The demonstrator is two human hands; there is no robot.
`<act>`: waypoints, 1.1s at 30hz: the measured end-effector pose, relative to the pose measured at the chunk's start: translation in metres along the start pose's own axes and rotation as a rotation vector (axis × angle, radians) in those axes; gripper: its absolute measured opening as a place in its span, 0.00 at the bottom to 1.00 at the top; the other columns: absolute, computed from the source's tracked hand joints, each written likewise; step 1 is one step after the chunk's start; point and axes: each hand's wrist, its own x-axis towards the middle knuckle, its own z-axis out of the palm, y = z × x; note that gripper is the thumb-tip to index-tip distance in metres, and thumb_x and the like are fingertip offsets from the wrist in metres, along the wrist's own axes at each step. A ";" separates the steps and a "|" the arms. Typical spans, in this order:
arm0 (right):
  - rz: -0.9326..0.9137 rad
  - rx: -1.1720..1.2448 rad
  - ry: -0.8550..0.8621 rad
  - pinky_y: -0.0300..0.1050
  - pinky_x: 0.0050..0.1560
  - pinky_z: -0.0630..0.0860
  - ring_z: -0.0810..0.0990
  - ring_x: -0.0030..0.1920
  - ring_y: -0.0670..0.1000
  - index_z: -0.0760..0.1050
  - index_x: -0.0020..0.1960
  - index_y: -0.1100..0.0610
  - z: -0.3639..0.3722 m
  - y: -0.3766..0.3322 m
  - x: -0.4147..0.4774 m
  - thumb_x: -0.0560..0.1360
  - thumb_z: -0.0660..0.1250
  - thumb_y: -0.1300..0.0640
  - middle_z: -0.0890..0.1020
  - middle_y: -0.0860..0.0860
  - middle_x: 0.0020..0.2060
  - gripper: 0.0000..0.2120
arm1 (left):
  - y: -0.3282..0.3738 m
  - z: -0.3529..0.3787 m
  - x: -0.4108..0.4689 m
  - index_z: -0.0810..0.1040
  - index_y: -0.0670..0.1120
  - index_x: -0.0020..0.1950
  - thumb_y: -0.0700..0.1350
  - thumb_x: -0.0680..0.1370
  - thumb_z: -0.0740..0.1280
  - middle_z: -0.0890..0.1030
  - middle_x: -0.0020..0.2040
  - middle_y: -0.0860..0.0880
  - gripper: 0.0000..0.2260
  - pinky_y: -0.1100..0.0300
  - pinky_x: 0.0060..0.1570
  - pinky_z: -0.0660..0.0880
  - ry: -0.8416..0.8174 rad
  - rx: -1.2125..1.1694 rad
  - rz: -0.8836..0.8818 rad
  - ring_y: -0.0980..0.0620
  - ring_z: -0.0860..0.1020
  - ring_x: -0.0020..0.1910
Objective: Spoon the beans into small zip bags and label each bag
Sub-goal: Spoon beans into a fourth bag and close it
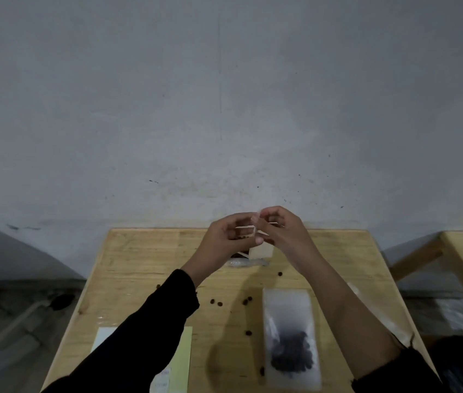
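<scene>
Left hand (226, 241): raised over the far edge of the tabletop (145, 259), fingers curled in, thumb and fingertips pinching one side of the held bag (255, 226).
Right hand (279, 232): just beside the left, touching it at the fingertips; fingers curled, pinching the same bag's top from the other side.
Held bag: small and clear, caught between both hands at its mouth. A few dark specks behind the left fingers look like beans inside, but this is too small to be sure. I cannot tell whether the zip is shut.
Pale square (261, 252): hangs just below the hands; could be a label or the bag's lower part.
Filled bag (291, 336): lies flat towards the near right edge, with dark beans gathered at its near end. No label shows on it.
Loose beans (248, 333): scattered about the middle of the tabletop, some close beside the filled bag.
Label sheet (183, 353): pale yellow-green, at the near left corner, partly under the left sleeve.
Clear plastic (245, 262): crumpled near the far edge, under the hands.
Progress: early. One bag is filled, and a second is probably being sealed or opened. Labelling seems yet to be done, and the spilt beans need gathering.
</scene>
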 end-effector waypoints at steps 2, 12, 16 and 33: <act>0.022 0.069 -0.030 0.40 0.44 0.78 0.83 0.44 0.49 0.76 0.49 0.58 0.001 0.002 -0.001 0.68 0.73 0.53 0.82 0.53 0.41 0.13 | -0.001 -0.004 -0.001 0.77 0.42 0.62 0.35 0.71 0.72 0.82 0.55 0.42 0.19 0.54 0.50 0.79 -0.016 -0.049 -0.018 0.45 0.81 0.55; -0.013 0.038 0.122 0.45 0.45 0.80 0.82 0.39 0.53 0.78 0.41 0.62 0.008 0.009 0.004 0.71 0.69 0.67 0.82 0.58 0.38 0.02 | -0.011 -0.003 0.005 0.80 0.46 0.52 0.36 0.78 0.64 0.85 0.43 0.51 0.09 0.61 0.41 0.79 0.117 0.126 -0.027 0.55 0.83 0.43; -0.047 -0.214 0.276 0.48 0.44 0.82 0.84 0.39 0.52 0.79 0.40 0.58 0.017 0.016 0.008 0.71 0.70 0.63 0.84 0.54 0.36 0.02 | -0.022 0.009 0.007 0.82 0.49 0.49 0.35 0.77 0.66 0.84 0.40 0.49 0.10 0.51 0.43 0.80 0.233 0.314 0.052 0.50 0.83 0.40; 0.115 -0.376 0.281 0.49 0.43 0.83 0.83 0.37 0.55 0.79 0.34 0.59 0.016 0.014 0.014 0.69 0.69 0.69 0.83 0.57 0.33 0.08 | -0.038 0.006 0.015 0.83 0.40 0.49 0.35 0.74 0.69 0.85 0.40 0.47 0.05 0.60 0.44 0.79 0.287 0.575 0.155 0.59 0.81 0.37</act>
